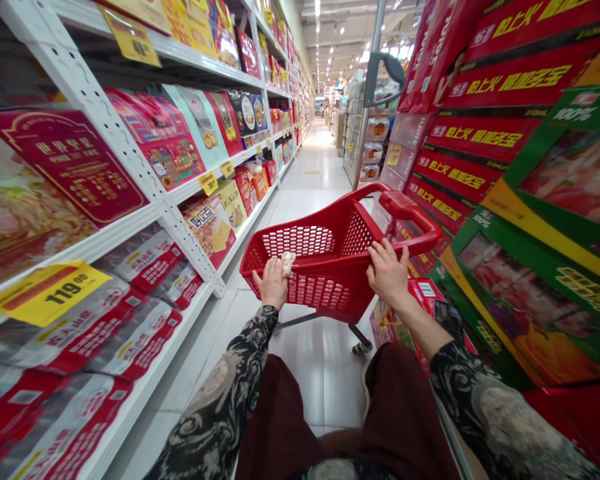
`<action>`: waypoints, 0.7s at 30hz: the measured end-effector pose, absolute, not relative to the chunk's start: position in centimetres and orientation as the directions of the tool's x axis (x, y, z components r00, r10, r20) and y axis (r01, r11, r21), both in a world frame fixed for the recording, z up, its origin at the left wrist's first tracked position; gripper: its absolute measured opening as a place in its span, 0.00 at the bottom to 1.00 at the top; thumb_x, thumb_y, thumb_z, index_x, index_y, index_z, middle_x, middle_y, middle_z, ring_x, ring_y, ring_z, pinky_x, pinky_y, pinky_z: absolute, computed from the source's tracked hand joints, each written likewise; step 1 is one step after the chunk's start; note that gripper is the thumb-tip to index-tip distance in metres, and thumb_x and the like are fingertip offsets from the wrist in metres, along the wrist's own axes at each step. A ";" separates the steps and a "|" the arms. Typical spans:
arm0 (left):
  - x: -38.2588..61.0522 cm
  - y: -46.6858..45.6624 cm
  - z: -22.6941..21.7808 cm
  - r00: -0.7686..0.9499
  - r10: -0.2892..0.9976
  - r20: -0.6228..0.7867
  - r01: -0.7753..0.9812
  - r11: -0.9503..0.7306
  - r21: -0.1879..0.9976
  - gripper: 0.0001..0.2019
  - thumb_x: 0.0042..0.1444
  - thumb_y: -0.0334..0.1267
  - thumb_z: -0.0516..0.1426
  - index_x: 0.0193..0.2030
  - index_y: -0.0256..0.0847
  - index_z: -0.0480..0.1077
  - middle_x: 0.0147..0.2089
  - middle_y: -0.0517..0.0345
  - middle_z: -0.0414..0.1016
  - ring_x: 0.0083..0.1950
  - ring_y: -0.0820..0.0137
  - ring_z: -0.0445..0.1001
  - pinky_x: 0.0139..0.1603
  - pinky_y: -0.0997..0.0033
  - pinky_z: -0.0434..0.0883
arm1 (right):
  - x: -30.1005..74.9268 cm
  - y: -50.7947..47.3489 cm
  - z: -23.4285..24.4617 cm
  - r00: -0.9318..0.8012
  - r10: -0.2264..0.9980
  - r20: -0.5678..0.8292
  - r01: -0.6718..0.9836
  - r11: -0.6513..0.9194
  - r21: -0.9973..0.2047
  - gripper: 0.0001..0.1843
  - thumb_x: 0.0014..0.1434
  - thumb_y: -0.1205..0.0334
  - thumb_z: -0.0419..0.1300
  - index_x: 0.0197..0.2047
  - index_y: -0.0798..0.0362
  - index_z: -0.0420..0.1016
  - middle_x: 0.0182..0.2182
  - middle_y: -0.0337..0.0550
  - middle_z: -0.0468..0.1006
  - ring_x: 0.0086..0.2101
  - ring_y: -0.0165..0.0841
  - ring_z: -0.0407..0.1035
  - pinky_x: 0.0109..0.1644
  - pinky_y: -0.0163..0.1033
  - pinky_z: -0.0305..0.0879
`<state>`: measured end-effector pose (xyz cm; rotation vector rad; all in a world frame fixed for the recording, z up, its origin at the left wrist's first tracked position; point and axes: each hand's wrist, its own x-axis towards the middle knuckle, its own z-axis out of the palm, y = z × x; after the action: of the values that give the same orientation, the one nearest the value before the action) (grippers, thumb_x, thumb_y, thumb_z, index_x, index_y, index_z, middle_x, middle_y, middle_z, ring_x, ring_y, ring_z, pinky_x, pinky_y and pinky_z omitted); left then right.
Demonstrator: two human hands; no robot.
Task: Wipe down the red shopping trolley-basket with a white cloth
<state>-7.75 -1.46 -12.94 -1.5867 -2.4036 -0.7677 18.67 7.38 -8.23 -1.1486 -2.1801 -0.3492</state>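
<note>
A red plastic shopping cart (pixel 325 293) stands turned sideways in front of my knees, its handle (pixel 417 223) toward the right. My left hand (pixel 273 285) is closed over the near rim at the cart's left end. A crumpled white wad (pixel 289 263), like tissue, sticks out between its thumb and fingers. Farther right, my right hand (pixel 387 272) grips the same near rim, just below the handle. The fingertips of both hands bend over the edge. From what shows through the open top, the basket holds no goods, though part of its floor is hidden.
White shelving (pixel 170 220) with boxed snacks and bottle packs lines the left side. Stacked red drink cartons (pixel 473 137) and green juice boxes (pixel 530 260) rise close on the right. A metal post (pixel 375 40) stands beyond the handle. The tiled aisle (pixel 313 157) runs straight ahead.
</note>
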 end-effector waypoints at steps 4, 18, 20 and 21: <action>-4.0 0.1 -12.1 -0.305 0.873 0.380 0.938 0.207 0.279 0.23 0.57 0.30 0.47 0.61 0.42 0.60 0.66 0.51 0.58 0.67 0.63 0.53 0.68 0.44 0.41 | 18.7 7.2 -8.1 -0.426 0.655 0.624 0.807 0.587 -0.066 0.24 0.54 0.67 0.51 0.55 0.59 0.68 0.57 0.53 0.68 0.60 0.46 0.52 0.63 0.63 0.35; -0.3 0.9 -11.5 -0.376 0.843 0.386 0.905 0.243 0.349 0.24 0.57 0.32 0.46 0.62 0.43 0.59 0.66 0.52 0.57 0.67 0.63 0.54 0.67 0.40 0.41 | 22.0 7.9 -6.7 -0.346 0.671 0.656 0.859 0.508 -0.066 0.25 0.54 0.69 0.49 0.56 0.60 0.67 0.57 0.54 0.67 0.60 0.46 0.53 0.62 0.66 0.37; 0.5 1.1 -11.4 -0.321 0.861 0.393 0.924 0.194 0.328 0.25 0.57 0.31 0.46 0.62 0.43 0.58 0.67 0.52 0.56 0.68 0.63 0.52 0.66 0.39 0.41 | 21.7 7.6 -6.9 -0.353 0.661 0.662 0.854 0.516 -0.060 0.25 0.54 0.69 0.49 0.55 0.60 0.67 0.57 0.55 0.66 0.60 0.46 0.53 0.61 0.66 0.37; 1.4 1.3 -11.2 -0.278 0.872 0.403 0.936 0.152 0.316 0.26 0.56 0.31 0.46 0.63 0.44 0.57 0.67 0.52 0.55 0.68 0.63 0.51 0.66 0.38 0.40 | 21.5 7.6 -7.0 -0.358 0.654 0.667 0.851 0.522 -0.056 0.25 0.54 0.69 0.49 0.55 0.60 0.67 0.57 0.55 0.67 0.60 0.46 0.54 0.61 0.66 0.38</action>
<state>1.37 1.32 -11.15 -1.8072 -2.2864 -0.7810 21.52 7.56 -7.04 -1.2180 -2.1237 -0.3981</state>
